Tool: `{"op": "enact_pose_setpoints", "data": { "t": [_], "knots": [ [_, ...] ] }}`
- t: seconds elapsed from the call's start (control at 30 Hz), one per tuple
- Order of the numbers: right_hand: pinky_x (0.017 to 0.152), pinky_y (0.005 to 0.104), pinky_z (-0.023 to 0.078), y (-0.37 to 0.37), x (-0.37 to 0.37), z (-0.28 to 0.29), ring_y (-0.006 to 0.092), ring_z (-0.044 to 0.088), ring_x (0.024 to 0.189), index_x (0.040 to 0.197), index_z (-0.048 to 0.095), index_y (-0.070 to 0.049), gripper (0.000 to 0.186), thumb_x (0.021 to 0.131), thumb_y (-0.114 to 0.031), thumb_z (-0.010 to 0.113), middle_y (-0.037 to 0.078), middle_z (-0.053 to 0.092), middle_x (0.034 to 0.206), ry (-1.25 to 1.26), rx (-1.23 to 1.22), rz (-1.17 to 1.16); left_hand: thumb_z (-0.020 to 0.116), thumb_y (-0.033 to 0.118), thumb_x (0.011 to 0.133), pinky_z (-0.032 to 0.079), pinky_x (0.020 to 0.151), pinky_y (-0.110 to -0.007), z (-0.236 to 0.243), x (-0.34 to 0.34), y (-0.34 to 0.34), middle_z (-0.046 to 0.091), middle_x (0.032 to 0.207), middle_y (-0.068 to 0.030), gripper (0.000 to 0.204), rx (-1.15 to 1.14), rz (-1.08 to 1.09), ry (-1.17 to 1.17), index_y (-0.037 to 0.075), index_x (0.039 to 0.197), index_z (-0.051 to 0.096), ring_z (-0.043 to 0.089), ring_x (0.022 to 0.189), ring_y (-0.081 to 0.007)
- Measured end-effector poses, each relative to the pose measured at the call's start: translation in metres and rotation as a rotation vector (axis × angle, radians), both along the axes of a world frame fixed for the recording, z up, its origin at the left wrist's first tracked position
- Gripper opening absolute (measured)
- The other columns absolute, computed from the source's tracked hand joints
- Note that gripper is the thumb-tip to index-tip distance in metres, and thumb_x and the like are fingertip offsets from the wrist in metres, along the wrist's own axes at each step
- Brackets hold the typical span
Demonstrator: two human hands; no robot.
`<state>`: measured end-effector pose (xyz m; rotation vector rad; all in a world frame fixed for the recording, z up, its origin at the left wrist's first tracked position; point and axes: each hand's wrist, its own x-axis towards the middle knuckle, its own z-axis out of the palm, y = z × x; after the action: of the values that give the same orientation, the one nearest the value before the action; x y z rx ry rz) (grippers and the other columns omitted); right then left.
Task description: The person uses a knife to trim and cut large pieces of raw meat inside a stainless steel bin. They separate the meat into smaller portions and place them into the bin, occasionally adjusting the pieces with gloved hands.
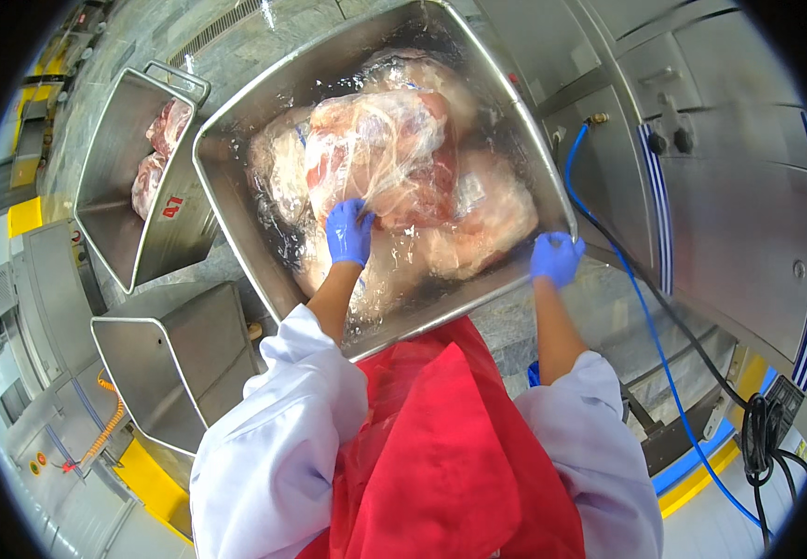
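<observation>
A big steel meat bin [264,70] stands in front of me with several large plastic-wrapped pieces of meat lying wet in it. The topmost, a red and pale wrapped meat piece [385,154], rests across the others under loose clear film. My left hand [349,231], in a blue glove, reaches over the near side and has its fingers curled at the lower left edge of this piece. At the bin's near right corner, my right hand [557,258], also blue-gloved, is closed on the metal rim. Its fingertips are partly hidden.
To the left, a steel tub [110,154] holds smaller pieces of meat, and another steel tub [142,363] sits nearer. Steel cabinets [739,224] line the right side. A blue hose [641,298] and black cable [692,331] hang down there.
</observation>
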<state>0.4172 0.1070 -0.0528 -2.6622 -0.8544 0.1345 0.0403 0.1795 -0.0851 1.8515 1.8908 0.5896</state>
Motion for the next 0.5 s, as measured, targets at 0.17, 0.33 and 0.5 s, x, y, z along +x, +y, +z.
{"op": "enact_pose_setpoints", "data": {
  "t": [0.17,0.33,0.5],
  "knots": [
    [0.088,0.0471,0.054,-0.003,-0.001,-0.002,0.0369,0.065,0.105,0.088,0.075,-0.013,0.021,0.076,-0.029,0.071,0.015,0.056,0.132,0.02,-0.023,-0.022,0.066,0.031,0.091,0.048,0.076,-0.054,0.015,0.015,0.007,0.067,0.081,-0.0215,0.021,-0.082,-0.177,0.242,0.01,0.088,0.063,0.065,0.081,-0.0433],
    [0.095,0.0503,0.05,-0.014,0.004,0.0,0.0373,0.059,0.117,0.092,0.074,-0.016,0.024,0.073,-0.031,0.075,0.017,0.052,0.139,0.089,-0.084,-0.01,0.057,0.055,0.095,0.051,0.076,-0.054,0.054,0.017,0.003,0.07,0.083,-0.0209,0.046,-0.375,-0.311,0.208,0.011,0.085,0.066,0.066,0.083,-0.0444],
    [0.108,0.0586,0.034,-0.024,-0.035,0.036,0.0387,0.04,0.137,0.12,0.065,-0.016,0.053,0.072,-0.034,0.079,0.02,0.046,0.145,-0.13,-0.053,0.439,0.058,0.06,0.092,0.054,0.077,-0.05,0.117,0.016,-0.033,0.072,0.088,-0.0175,0.046,-0.542,-0.432,0.172,0.016,0.096,0.074,0.068,0.084,-0.0412]
  ]
}}
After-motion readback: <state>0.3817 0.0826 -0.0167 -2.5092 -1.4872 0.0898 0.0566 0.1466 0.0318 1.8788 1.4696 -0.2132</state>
